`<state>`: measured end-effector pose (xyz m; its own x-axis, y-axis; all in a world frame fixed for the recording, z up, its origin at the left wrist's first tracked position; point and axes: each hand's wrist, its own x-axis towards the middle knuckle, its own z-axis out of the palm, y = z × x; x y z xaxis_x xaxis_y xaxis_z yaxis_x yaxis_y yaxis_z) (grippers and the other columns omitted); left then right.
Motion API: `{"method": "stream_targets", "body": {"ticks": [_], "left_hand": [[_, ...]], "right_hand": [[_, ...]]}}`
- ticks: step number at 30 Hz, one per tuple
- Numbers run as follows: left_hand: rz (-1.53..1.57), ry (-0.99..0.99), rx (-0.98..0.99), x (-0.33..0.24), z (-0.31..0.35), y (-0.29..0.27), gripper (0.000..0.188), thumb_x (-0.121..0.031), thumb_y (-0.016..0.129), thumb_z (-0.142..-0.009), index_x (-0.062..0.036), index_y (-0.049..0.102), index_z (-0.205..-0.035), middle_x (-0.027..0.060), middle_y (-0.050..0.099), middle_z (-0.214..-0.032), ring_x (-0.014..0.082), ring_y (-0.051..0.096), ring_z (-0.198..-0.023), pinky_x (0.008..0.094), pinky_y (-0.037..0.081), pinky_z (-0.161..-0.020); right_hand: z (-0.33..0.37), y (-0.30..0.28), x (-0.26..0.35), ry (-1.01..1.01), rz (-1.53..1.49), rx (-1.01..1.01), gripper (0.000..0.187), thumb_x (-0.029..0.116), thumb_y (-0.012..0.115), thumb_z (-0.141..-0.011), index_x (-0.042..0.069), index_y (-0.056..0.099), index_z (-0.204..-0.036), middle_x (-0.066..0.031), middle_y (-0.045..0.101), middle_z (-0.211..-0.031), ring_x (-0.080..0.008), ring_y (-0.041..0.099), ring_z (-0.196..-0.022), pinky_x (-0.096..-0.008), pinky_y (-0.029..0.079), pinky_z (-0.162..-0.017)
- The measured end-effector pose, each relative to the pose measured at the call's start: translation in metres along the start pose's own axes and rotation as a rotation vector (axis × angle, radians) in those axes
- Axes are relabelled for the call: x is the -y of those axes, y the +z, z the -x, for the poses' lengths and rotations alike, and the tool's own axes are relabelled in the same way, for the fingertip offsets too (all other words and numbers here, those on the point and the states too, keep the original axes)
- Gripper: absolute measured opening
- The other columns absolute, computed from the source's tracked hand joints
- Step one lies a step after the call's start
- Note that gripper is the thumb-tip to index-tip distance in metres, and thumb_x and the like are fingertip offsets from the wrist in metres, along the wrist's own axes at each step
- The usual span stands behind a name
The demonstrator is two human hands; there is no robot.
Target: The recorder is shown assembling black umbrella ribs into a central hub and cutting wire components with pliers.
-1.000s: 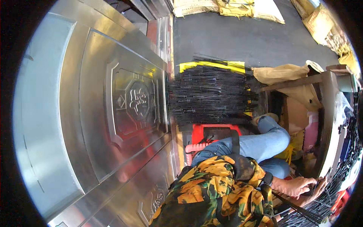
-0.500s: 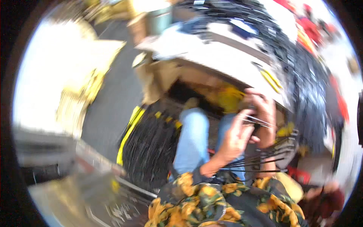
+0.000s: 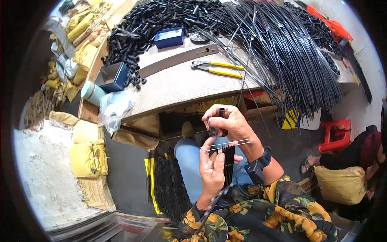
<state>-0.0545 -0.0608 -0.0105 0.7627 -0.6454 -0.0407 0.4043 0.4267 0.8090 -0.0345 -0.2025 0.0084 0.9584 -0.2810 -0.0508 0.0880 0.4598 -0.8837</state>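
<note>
In front of my knees, my left hand is closed around a bundle of thin black rods. Thin pale wires cross the bundle near its upper end, by the left fingertips. Just above, my right hand pinches a small black ribbed plastic piece between thumb and fingers. A black tube also sticks out from the right fingers. The left index fingertip comes close to the ribbed piece; whether they touch I cannot tell.
Yellow-handled pincers, a grey metal bar and blue boxes lie on the wooden bench. Heaped black tubes and long rods cover its back and right. A red stool and a seated person are at right.
My view has swung and sharpened, bringing the bench more fully into sight. My hands now appear farther left, with the right hand above the left and the ribbed piece visible in its fingers.
</note>
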Motion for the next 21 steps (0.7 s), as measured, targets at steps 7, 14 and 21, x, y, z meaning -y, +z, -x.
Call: {"method": "stream_targets", "body": {"ticks": [7, 14, 21], "left_hand": [[-0.057, -0.04, 0.01, 0.003, -0.005, -0.007, 0.047, -0.016, 0.045, -0.092, -0.0045, 0.021, -0.131, 0.0267, 0.057, -0.107, 0.0281, 0.065, -0.075, 0.0359, 0.054, -0.069], [-0.097, -0.07, 0.001, 0.01, -0.013, 0.001, 0.046, -0.014, 0.044, -0.093, -0.0048, 0.02, -0.131, 0.0262, 0.057, -0.107, 0.0286, 0.065, -0.076, 0.037, 0.054, -0.071], [-0.107, -0.076, -0.01, 0.009, -0.013, 0.004, 0.05, -0.016, 0.045, -0.092, -0.0066, 0.017, -0.133, 0.0256, 0.057, -0.107, 0.0279, 0.065, -0.074, 0.0344, 0.055, -0.066]], "right_hand": [[-0.009, -0.013, -0.026, 0.054, -0.18, 0.056, 0.019, 0.016, 0.067, -0.08, 0.001, 0.064, -0.091, -0.0012, 0.059, -0.07, -0.0036, 0.046, -0.051, -0.0161, 0.038, -0.048], [-0.008, -0.031, -0.028, 0.066, -0.25, 0.039, 0.023, 0.018, 0.067, -0.08, 0.0, 0.063, -0.093, -0.0033, 0.06, -0.073, -0.0037, 0.048, -0.053, -0.0168, 0.04, -0.05], [-0.011, -0.035, -0.031, 0.045, -0.261, 0.057, 0.026, 0.02, 0.065, -0.082, 0.0, 0.063, -0.098, -0.0059, 0.064, -0.079, -0.0039, 0.051, -0.058, -0.0169, 0.041, -0.053]]}}
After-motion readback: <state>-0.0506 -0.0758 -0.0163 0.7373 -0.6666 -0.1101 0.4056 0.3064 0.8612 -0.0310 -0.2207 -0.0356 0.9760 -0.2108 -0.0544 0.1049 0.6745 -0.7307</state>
